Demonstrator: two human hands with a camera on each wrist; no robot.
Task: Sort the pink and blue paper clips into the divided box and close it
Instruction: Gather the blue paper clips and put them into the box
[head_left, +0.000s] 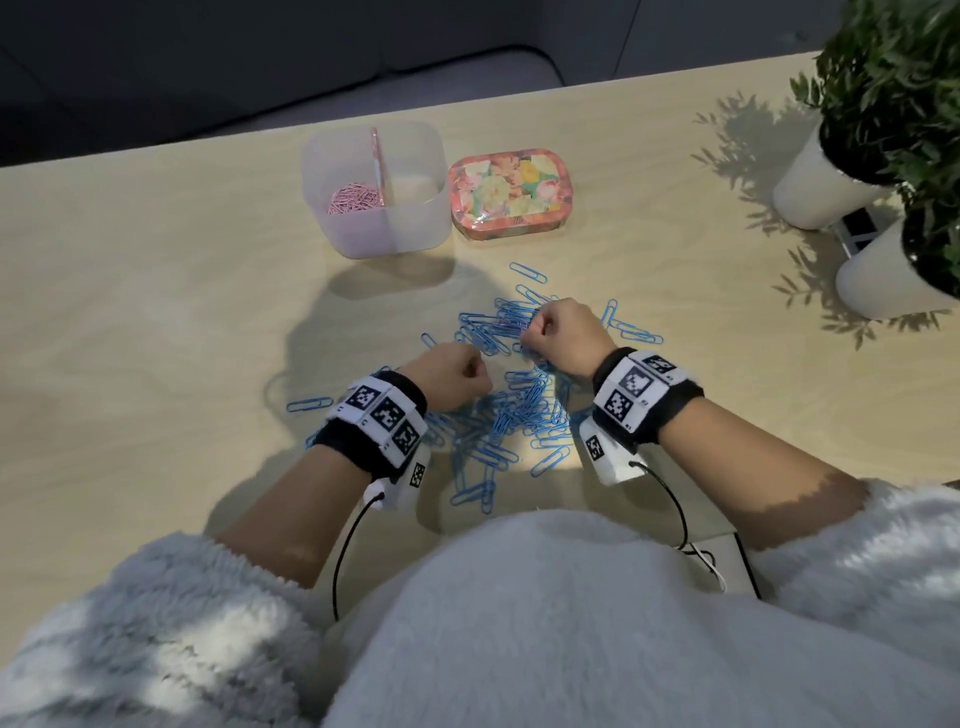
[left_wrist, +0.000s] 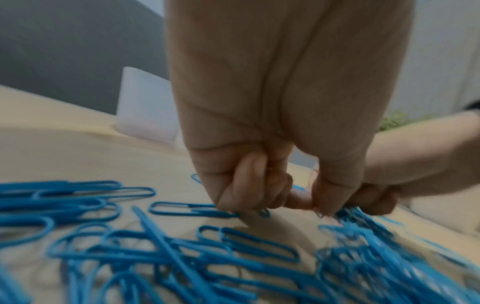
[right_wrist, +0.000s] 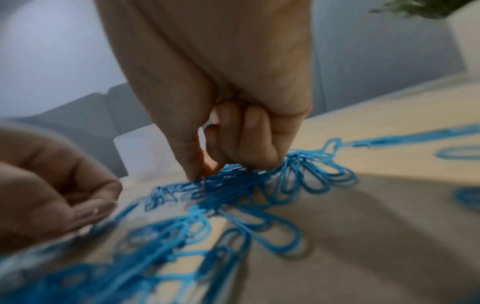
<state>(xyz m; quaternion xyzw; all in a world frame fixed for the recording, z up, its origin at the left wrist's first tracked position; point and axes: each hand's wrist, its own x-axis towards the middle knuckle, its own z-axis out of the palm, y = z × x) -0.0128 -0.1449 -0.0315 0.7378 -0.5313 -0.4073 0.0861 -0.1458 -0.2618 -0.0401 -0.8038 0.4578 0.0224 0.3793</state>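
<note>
Right grip (head_left: 563, 332) bunches loose blue wire paper clips (head_left: 498, 415) on desk; left grip (head_left: 452, 379) curled beside, contents unclear. Gather tight, then carry to translucent divided plastic box (head_left: 415, 218) ahead-left, empty half

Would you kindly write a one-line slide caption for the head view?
Both hands, left and right, gather blue paper clips from the table; pink clips already fill one compartment of the divided box.

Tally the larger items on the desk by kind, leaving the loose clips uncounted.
Divided clear box: 1
Floral lid: 1
White plant pots: 2
Heaps of clips: 2, pink in the box, blue on the desk
Total: 6
</note>
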